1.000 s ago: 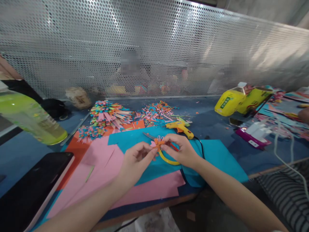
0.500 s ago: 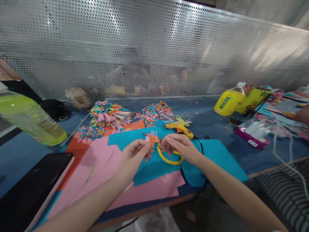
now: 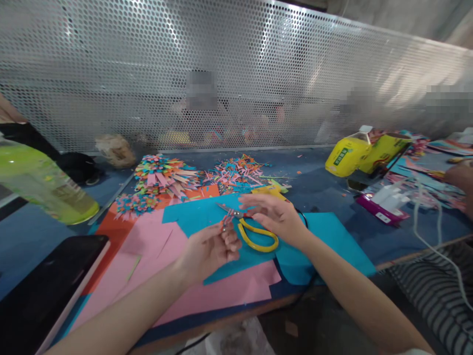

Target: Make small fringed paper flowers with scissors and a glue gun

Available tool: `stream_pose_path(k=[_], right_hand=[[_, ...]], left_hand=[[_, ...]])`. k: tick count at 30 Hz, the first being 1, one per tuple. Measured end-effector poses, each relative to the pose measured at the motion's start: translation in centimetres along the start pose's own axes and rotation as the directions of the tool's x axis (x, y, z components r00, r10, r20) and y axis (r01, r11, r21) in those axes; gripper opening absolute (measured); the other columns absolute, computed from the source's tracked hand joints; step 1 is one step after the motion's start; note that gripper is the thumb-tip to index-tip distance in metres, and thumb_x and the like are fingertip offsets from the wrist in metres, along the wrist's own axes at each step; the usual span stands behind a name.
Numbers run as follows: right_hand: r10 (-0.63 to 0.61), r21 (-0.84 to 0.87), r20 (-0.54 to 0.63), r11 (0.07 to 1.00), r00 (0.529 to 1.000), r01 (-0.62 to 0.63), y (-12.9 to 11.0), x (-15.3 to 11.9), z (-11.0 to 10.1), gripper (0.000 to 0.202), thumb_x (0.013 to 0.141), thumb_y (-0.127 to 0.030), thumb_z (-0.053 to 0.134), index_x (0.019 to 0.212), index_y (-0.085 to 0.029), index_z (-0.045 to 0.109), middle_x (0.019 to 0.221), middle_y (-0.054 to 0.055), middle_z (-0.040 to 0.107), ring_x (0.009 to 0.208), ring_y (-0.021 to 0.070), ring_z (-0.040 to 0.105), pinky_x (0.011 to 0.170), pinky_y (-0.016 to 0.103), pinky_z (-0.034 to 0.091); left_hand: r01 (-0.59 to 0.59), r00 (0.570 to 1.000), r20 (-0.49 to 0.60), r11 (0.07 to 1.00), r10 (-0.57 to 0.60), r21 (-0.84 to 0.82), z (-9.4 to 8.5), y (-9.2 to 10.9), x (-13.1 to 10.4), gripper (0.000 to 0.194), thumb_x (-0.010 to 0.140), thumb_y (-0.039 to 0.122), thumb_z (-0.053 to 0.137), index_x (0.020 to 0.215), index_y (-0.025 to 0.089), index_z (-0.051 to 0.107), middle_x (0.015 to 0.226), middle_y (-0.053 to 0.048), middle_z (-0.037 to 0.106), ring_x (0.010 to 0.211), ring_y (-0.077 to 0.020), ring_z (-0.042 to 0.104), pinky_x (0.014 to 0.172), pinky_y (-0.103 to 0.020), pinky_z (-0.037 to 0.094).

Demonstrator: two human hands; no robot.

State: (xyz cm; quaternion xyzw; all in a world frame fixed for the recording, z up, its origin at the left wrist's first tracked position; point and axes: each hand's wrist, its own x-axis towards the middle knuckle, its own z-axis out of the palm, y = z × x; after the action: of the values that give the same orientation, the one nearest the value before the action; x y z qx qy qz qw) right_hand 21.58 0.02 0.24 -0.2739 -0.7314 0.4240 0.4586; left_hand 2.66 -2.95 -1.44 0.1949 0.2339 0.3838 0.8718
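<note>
My left hand (image 3: 212, 249) pinches a small paper flower (image 3: 226, 222) between thumb and fingers, its orange and pink petals blurred and partly hidden. To its right, my right hand (image 3: 275, 217) is held with fingers apart and nothing visible in it. Under and beside that hand lie scissors (image 3: 259, 245) with a yellow handle, blades pointing left over blue paper (image 3: 201, 209). Behind the right hand sits a yellow glue gun (image 3: 269, 190), mostly covered by the fingers.
Curled paper flowers (image 3: 162, 177) and a heap of paper scraps (image 3: 236, 172) lie near the perforated metal screen (image 3: 229, 54). A green bottle (image 3: 48, 182) and black tablet-like device (image 3: 51, 291) are at left. Right are a yellow bottle (image 3: 347, 155), purple power strip (image 3: 382, 209) and another person's hand (image 3: 460, 177).
My right hand has come off the flower, lifting slightly with its fingers spreading. My left hand has turned and lowered a little, still gripping the flower. The scissors now show more fully.
</note>
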Motion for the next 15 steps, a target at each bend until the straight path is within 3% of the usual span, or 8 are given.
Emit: stream_pose_path(k=[4,9,11,13,15], right_hand=[[-0.016,-0.184,0.114,0.982,0.993,0.037,1.1,0.1,1.3,0.031,0.076,-0.024,0.061,0.106,-0.017,0.058,0.097,0.007,0.064,0.084,0.0144,0.060,0.076,0.028,0.049],[-0.028,-0.231,0.060,0.972,0.998,0.041,1.3,0.2,1.7,0.014,0.075,-0.027,0.061,0.082,-0.015,0.063,0.077,0.004,0.064,0.069,0.0123,0.058,0.064,0.025,0.049],[-0.016,-0.223,0.028,0.974,0.999,0.022,1.2,0.1,1.7,0.012,0.074,-0.026,0.062,0.077,-0.015,0.062,0.074,0.004,0.063,0.065,0.0117,0.057,0.061,0.024,0.048],[0.012,-0.184,0.000,0.983,1.000,-0.012,1.3,0.1,1.6,0.012,0.073,-0.026,0.063,0.075,-0.014,0.062,0.072,0.004,0.063,0.064,0.0118,0.058,0.060,0.024,0.049],[0.052,-0.129,-0.023,0.990,0.998,-0.054,1.4,0.0,1.5,0.015,0.072,-0.029,0.064,0.076,-0.014,0.061,0.071,0.004,0.063,0.064,0.0125,0.059,0.060,0.025,0.049]], left_hand=[[0.125,0.988,0.091,0.992,-0.125,-0.003,0.1,-0.3,-0.1,0.012,0.071,0.024,0.055,0.065,0.016,0.048,0.055,0.002,0.036,0.054,-0.0116,0.043,0.053,-0.025,0.035],[0.177,0.976,0.124,0.983,-0.181,0.045,0.0,-0.6,0.1,0.012,0.071,0.024,0.053,0.064,0.016,0.049,0.052,0.003,0.035,0.053,-0.0127,0.045,0.055,-0.026,0.035],[0.172,0.977,0.109,0.978,-0.185,0.120,-0.2,-0.7,0.3,0.012,0.069,0.026,0.054,0.064,0.015,0.052,0.052,0.001,0.041,0.054,-0.0137,0.048,0.055,-0.027,0.036],[0.111,0.992,0.036,0.961,-0.124,0.253,-0.5,-0.6,0.6,0.018,0.068,0.032,0.054,0.065,0.014,0.056,0.055,-0.003,0.050,0.055,-0.0152,0.051,0.053,-0.027,0.037],[-0.048,0.993,-0.073,0.902,0.088,0.429,-0.7,-0.2,0.7,0.021,0.069,0.035,0.056,0.068,0.015,0.060,0.062,-0.005,0.058,0.058,-0.0160,0.053,0.052,-0.026,0.038]])
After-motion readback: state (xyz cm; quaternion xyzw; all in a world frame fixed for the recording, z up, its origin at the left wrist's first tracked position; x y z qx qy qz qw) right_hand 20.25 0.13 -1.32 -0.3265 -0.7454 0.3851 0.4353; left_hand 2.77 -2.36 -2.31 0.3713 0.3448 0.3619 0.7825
